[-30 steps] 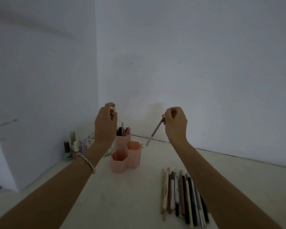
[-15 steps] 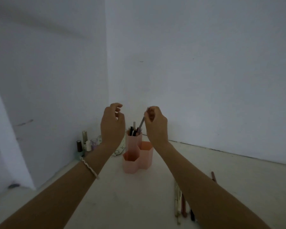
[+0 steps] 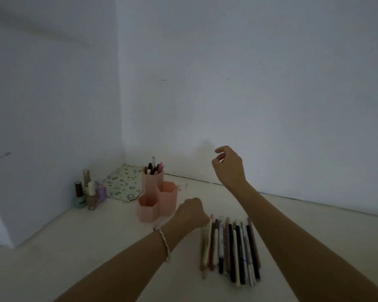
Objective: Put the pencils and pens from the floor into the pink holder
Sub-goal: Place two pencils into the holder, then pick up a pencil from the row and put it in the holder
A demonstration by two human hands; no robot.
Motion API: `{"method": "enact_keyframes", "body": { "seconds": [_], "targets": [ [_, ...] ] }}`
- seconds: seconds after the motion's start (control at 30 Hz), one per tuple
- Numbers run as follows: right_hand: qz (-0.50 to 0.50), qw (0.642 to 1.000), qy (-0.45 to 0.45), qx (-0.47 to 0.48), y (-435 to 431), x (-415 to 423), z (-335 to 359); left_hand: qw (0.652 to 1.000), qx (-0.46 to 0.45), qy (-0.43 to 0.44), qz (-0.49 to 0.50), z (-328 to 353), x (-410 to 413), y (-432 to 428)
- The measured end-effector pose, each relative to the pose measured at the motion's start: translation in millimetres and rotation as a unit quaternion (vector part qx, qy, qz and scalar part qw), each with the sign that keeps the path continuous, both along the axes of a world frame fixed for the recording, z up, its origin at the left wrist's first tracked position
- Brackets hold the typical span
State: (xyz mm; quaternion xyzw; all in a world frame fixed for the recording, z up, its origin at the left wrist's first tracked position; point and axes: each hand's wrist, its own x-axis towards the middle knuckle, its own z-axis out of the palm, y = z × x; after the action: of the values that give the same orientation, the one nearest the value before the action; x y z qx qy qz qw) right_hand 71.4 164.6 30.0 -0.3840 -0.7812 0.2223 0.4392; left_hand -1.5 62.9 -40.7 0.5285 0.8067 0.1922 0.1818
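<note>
The pink holder [image 3: 157, 200] stands on the floor near the corner, three hexagonal cups joined together. Its tall back cup holds several pens [image 3: 153, 167]; the two lower cups look empty. A row of several pencils and pens [image 3: 230, 247] lies side by side on the floor, right of the holder. My left hand [image 3: 190, 211] is down at the top ends of the leftmost pencils, fingers curled under and hidden by the back of the hand. My right hand [image 3: 228, 166] hangs in the air above the row, fingers apart, holding nothing.
Several nail polish bottles [image 3: 86, 194] stand against the left wall. A flowered pouch [image 3: 123, 182] lies in the corner behind the holder. White walls close the space at the left and back. Pale floor stretches in front of me.
My right hand let the grey pen go into the tall cup and drew back to the right, empty. My left hand dropped from beside the holder to the pencil row.
</note>
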Motion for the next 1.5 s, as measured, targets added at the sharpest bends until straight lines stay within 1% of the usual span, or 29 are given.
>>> {"method": "enact_keyframes", "body": {
  "seconds": [0.07, 0.27, 0.37, 0.4, 0.47, 0.5, 0.57, 0.63, 0.7, 0.73, 0.8, 0.87, 0.9, 0.93, 0.97, 1.03, 1.07, 1.1, 1.13, 1.17, 1.23, 1.33, 1.4, 1.43, 1.47, 1.5],
  "targets": [
    [-0.001, 1.000, -0.010, -0.015, 5, 16, -5, 1.000, -0.007, 0.001, -0.003, -14, 11, 6],
    [-0.014, 0.999, -0.020, -0.034, 13, 44, -21, 0.998, 0.001, 0.057, 0.005, -23, 19, 16],
    [-0.009, 0.997, -0.050, -0.054, 10, 43, -28, 0.999, 0.026, 0.022, 0.029, -2, 4, 18],
    [-0.002, 0.995, -0.083, -0.062, 9, 40, -32, 0.997, 0.056, -0.001, 0.047, 9, -4, 18],
    [0.022, 0.979, -0.188, -0.073, 4, 31, -41, 0.983, 0.156, -0.038, 0.085, 33, -19, 16],
    [0.037, 0.966, -0.243, -0.082, 0, 26, -47, 0.973, 0.205, -0.047, 0.098, 43, -26, 14],
    [0.046, 0.938, -0.327, -0.103, -8, 15, -61, 0.955, 0.269, -0.056, 0.109, 57, -35, 9],
    [0.029, 0.921, -0.375, -0.102, -12, 7, -74, 0.947, 0.296, -0.064, 0.107, 63, -42, 3],
    [0.008, 0.905, -0.420, -0.067, -16, 3, -82, 0.943, 0.306, -0.078, 0.103, 63, -45, -1],
    [0.004, 0.899, -0.435, -0.055, -18, 1, -86, 0.941, 0.309, -0.088, 0.101, 63, -47, -3],
    [0.003, 0.898, -0.435, -0.063, -20, -1, -92, 0.936, 0.321, -0.102, 0.100, 61, -49, -7],
    [0.006, 0.917, -0.385, -0.103, -20, -5, -96, 0.924, 0.354, -0.100, 0.108, 63, -53, -10],
    [0.008, 0.932, -0.337, -0.134, -20, -7, -94, 0.908, 0.391, -0.096, 0.115, 67, -58, -13],
    [0.008, 0.946, -0.278, -0.167, -19, -8, -88, 0.883, 0.442, -0.090, 0.125, 73, -64, -16],
    [0.008, 0.958, -0.216, -0.189, -15, -8, -78, 0.849, 0.503, -0.078, 0.141, 83, -72, -20],
    [0.012, 0.974, -0.091, -0.205, -6, -7, -52, 0.769, 0.612, -0.037, 0.178, 103, -95, -29],
    [0.018, 0.978, -0.019, -0.209, -3, -6, -37, 0.741, 0.643, -0.025, 0.191, 110, -106, -33],
    [0.021, 0.976, 0.054, -0.208, 0, -5, -23, 0.729, 0.655, -0.022, 0.198, 113, -115, -36],
    [0.019, 0.972, 0.120, -0.199, 0, -4, -11, 0.731, 0.652, -0.024, 0.202, 111, -121, -37],
    [0.015, 0.968, 0.177, -0.178, 0, -5, -1, 0.742, 0.639, -0.030, 0.201, 106, -124, -36],
    [0.006, 0.961, 0.249, -0.124, -7, -9, 12, 0.775, 0.601, -0.036, 0.190, 89, -126, -32],
    [0.021, 0.953, 0.296, -0.056, -20, -19, 20, 0.830, 0.530, -0.009, 0.175, 62, -130, -28],
    [0.042, 0.950, 0.310, -0.022, -28, -26, 22, 0.866, 0.466, 0.047, 0.176, 48, -133, -29],
    [0.050, 0.946, 0.321, -0.009, -32, -30, 24, 0.875, 0.437, 0.085, 0.191, 44, -135, -30],
    [0.057, 0.941, 0.332, 0.002, -36, -35, 25, 0.873, 0.422, 0.112, 0.217, 42, -137, -31],
    [0.067, 0.937, 0.342, 0.010, -40, -41, 27, 0.863, 0.428, 0.117, 0.244, 42, -139, -34]
  ]
}}
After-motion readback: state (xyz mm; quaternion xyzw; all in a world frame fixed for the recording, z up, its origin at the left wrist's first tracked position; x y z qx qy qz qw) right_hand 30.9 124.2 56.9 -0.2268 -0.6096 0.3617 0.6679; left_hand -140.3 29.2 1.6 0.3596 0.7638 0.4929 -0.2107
